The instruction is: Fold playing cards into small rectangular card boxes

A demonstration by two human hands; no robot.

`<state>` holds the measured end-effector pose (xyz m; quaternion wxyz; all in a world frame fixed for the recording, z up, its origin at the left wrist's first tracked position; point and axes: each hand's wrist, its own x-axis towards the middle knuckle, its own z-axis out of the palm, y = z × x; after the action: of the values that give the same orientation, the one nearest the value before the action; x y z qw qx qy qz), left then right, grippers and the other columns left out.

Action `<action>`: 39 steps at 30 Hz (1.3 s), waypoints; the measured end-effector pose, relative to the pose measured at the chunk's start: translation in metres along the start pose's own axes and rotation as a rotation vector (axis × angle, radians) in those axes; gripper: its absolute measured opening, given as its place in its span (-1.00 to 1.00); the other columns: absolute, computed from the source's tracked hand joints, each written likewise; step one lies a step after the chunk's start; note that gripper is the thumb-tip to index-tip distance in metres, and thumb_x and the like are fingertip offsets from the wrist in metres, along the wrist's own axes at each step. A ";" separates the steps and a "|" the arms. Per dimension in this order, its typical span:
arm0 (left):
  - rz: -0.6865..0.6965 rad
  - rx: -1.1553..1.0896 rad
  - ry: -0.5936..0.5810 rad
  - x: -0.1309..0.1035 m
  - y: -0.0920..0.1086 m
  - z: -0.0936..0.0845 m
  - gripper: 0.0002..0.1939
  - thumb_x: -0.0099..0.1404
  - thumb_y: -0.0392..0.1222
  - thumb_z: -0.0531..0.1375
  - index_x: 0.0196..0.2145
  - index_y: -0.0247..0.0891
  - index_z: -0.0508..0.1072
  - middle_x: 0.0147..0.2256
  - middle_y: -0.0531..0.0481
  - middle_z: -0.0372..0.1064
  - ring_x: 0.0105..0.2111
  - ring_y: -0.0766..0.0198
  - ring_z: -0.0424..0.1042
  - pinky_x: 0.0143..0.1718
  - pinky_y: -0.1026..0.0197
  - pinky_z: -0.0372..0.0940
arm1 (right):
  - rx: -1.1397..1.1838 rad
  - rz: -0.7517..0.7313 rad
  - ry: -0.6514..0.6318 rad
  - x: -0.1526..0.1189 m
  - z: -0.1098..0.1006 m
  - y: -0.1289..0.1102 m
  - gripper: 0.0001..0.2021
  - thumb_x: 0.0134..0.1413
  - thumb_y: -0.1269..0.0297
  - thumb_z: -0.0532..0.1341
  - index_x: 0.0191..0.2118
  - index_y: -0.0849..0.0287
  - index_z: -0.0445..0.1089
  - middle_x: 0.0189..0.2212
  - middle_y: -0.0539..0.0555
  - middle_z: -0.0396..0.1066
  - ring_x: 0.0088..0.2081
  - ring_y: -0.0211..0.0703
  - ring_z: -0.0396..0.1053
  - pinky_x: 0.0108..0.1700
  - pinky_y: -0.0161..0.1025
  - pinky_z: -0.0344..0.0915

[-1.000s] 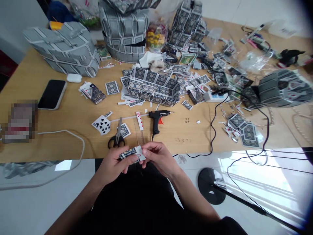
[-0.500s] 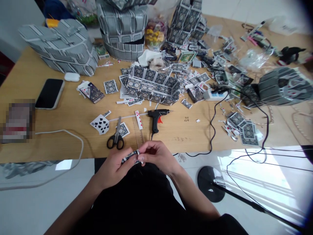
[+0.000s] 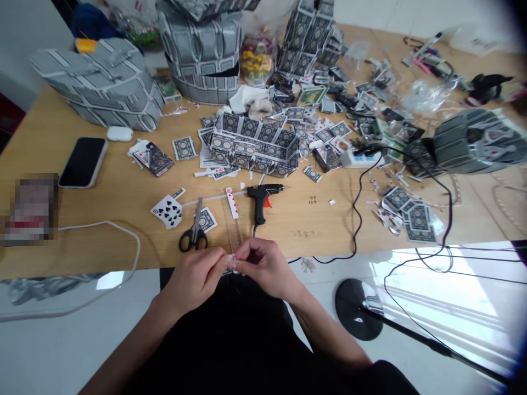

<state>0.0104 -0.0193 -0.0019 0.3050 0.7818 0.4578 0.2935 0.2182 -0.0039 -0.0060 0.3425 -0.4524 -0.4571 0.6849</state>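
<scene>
My left hand (image 3: 202, 274) and my right hand (image 3: 265, 266) meet at the table's front edge, fingers closed on a small folded card piece (image 3: 233, 262), mostly hidden by the fingers. Just beyond them, a clear ruler (image 3: 231, 225) lies under a narrow strip of a red ten card (image 3: 232, 202). A black glue gun (image 3: 260, 204) with an orange trigger rests to the right. To the left are black-handled scissors (image 3: 194, 233), a patterned card (image 3: 207, 219) and a cut ten of spades (image 3: 168, 211).
An open box of cards (image 3: 255, 145) stands mid-table. Grey card-built shapes (image 3: 102, 82) stand behind. A phone (image 3: 83, 162) lies left. Card scraps (image 3: 411, 211) and a black cable (image 3: 357, 219) are right. A round black stand base (image 3: 358, 308) is on the floor.
My left hand's fingers have closed further over the card piece, which now shows much less. Both hands have stayed together near the table edge. The view has shifted slightly.
</scene>
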 end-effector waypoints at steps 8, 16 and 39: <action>0.023 0.023 0.021 -0.001 -0.006 0.000 -0.68 0.64 -0.24 0.10 -0.35 -0.19 0.39 -0.55 0.16 0.38 -0.57 0.36 0.43 -0.44 0.28 0.20 | -0.120 -0.008 -0.075 0.000 0.000 -0.004 -0.63 0.02 0.09 0.63 -0.35 0.15 0.49 -0.43 -0.06 0.50 -0.40 -0.26 0.39 -0.29 -0.26 0.32; -0.070 0.012 0.224 -0.005 -0.008 0.008 -0.71 0.58 -0.29 0.14 -0.37 -0.18 0.36 -0.58 0.22 0.29 -0.64 0.42 0.30 -0.53 0.35 0.14 | 0.017 0.084 -0.222 0.001 0.009 -0.002 -0.56 0.30 -0.16 0.41 -0.29 0.18 0.51 -0.38 0.02 0.53 -0.38 -0.20 0.52 -0.27 -0.24 0.43; -0.071 0.013 0.319 -0.011 -0.006 0.011 -0.65 0.57 -0.29 0.16 -0.44 -0.20 0.32 -0.60 0.21 0.20 -0.64 0.43 0.25 -0.53 0.32 0.10 | -0.325 -0.184 -0.140 -0.002 0.011 0.001 -0.51 0.52 -0.04 0.26 -0.44 0.17 0.47 -0.50 -0.03 0.46 -0.43 -0.25 0.38 -0.29 -0.28 0.27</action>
<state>0.0115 -0.0288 -0.0154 0.2334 0.7107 0.5296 0.4000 0.2083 -0.0092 -0.0045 0.2933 -0.4092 -0.6239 0.5977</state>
